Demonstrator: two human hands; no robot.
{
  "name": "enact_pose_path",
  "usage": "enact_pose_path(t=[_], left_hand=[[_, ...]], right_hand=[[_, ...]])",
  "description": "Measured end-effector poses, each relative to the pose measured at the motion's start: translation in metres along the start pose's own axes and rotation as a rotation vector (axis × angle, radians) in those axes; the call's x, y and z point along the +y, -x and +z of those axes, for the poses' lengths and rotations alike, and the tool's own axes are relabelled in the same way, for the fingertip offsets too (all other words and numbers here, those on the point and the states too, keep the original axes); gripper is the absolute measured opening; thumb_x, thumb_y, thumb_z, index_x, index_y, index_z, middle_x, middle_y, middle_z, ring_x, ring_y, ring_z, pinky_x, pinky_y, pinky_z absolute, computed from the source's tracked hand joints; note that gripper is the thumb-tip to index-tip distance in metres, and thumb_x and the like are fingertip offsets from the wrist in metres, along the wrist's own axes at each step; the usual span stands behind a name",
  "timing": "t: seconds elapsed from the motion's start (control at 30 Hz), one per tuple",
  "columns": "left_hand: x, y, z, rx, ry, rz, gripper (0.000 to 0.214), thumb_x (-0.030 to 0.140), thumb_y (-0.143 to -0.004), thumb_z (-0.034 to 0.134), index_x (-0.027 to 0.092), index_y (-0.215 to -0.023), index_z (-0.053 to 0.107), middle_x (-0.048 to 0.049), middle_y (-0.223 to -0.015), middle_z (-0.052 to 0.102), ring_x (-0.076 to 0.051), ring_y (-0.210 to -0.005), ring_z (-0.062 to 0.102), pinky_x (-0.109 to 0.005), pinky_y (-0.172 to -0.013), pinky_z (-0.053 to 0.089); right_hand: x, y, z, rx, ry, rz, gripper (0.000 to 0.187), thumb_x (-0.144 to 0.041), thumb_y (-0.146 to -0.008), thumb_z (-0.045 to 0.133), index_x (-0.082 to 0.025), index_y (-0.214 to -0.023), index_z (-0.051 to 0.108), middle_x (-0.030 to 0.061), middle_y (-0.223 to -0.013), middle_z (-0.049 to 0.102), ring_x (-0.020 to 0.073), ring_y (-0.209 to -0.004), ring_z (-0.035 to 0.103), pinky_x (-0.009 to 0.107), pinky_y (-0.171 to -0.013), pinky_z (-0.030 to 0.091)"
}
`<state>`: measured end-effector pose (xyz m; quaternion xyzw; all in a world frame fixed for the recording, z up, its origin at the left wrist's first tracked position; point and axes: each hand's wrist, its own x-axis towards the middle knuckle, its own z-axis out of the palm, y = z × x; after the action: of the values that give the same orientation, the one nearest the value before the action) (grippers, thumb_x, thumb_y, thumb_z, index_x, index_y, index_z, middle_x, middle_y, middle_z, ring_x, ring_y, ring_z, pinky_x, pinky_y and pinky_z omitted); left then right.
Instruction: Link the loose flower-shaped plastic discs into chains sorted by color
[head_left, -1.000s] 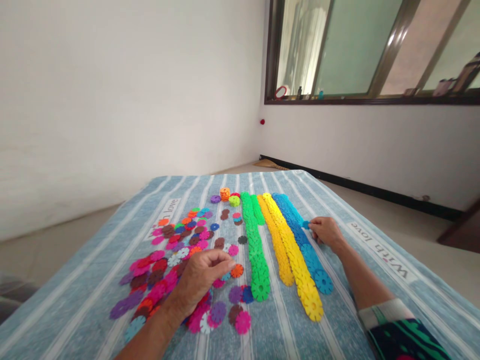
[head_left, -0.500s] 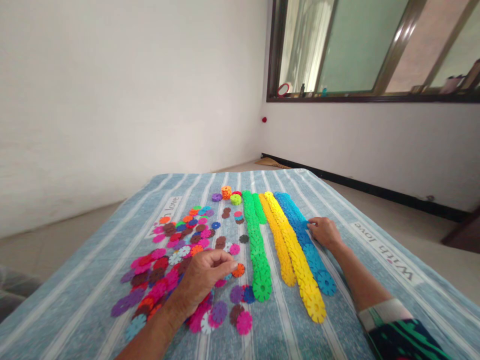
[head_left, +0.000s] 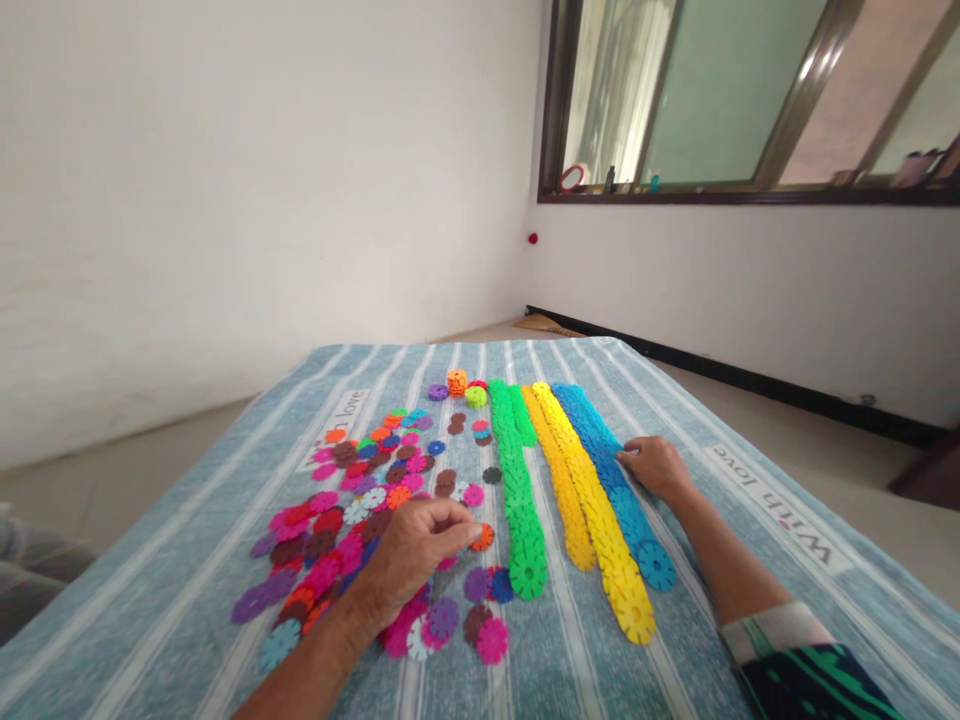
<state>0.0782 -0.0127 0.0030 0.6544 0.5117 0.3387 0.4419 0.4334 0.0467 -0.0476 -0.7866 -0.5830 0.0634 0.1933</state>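
Head view. Right hand (head_left: 622,455): fingertips bunched at the outer edge of the blue row (head_left: 598,445); cannot tell whether a disc is pinched there. Left hand (head_left: 475,525): over the mixed discs (head_left: 349,550), thumb and forefinger drawn close, orange disc (head_left: 485,539) just by the tips; grip on anything unclear. Yellow rows (head_left: 576,470) and green rows (head_left: 517,490) lie between the hands. Step looks like building up the blue row; next move probably calls for light placing, neighbouring discs undisturbed.
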Motion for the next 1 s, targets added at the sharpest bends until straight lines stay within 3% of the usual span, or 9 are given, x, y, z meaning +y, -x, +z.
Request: enact_pose_path(t=[0.3,0.63,0.83,1.0], left_hand=[[-0.004,-0.002,0.001,-0.023,-0.025,-0.011,0.027,0.041,-0.068,0.065,0.015,-0.062,0.067,0.0031,-0.051,0.051,-0.009,-0.051,0.039,-0.022,-0.051,0.028],[-0.006,-0.007,-0.015,0.056,-0.031,0.001,0.026,0.042,-0.068,0.066,0.016,-0.066,0.068,0.0026,-0.057,0.058,-0.011,-0.055,0.047,-0.022,-0.054,0.035],[-0.014,-0.014,-0.041,0.181,-0.046,-0.004,0.025,0.04,-0.068,0.063,0.015,-0.067,0.067,0.0014,-0.06,0.062,-0.012,-0.057,0.051,-0.024,-0.057,0.038],[-0.021,-0.016,-0.048,0.178,-0.179,0.038,0.018,0.033,-0.069,0.06,0.016,-0.067,0.067,0.0002,-0.064,0.065,-0.015,-0.062,0.057,-0.025,-0.062,0.042]], right_hand=[[-0.003,0.002,0.004,0.002,0.006,0.025,0.025,-0.032,-0.088,0.062,-0.016,-0.104,0.072,0.0092,-0.105,0.071,0.0244,-0.1,0.064,0.04,-0.086,0.047],[0.003,0.004,0.007,0.042,-0.045,0.021,0.029,-0.037,-0.083,0.057,-0.02,-0.098,0.076,0.01,-0.099,0.073,0.0298,-0.097,0.066,0.033,-0.078,0.046],[0.008,0.008,0.005,0.063,-0.153,0.012,0.037,-0.039,-0.079,0.049,-0.017,-0.09,0.076,0.008,-0.076,0.072,0.0299,-0.081,0.067,0.035,-0.072,0.045],[0.007,0.014,-0.002,0.098,-0.25,0.022,0.043,-0.045,-0.073,0.046,-0.015,-0.083,0.075,0.0045,-0.053,0.063,0.0279,-0.064,0.064,0.035,-0.064,0.044]])
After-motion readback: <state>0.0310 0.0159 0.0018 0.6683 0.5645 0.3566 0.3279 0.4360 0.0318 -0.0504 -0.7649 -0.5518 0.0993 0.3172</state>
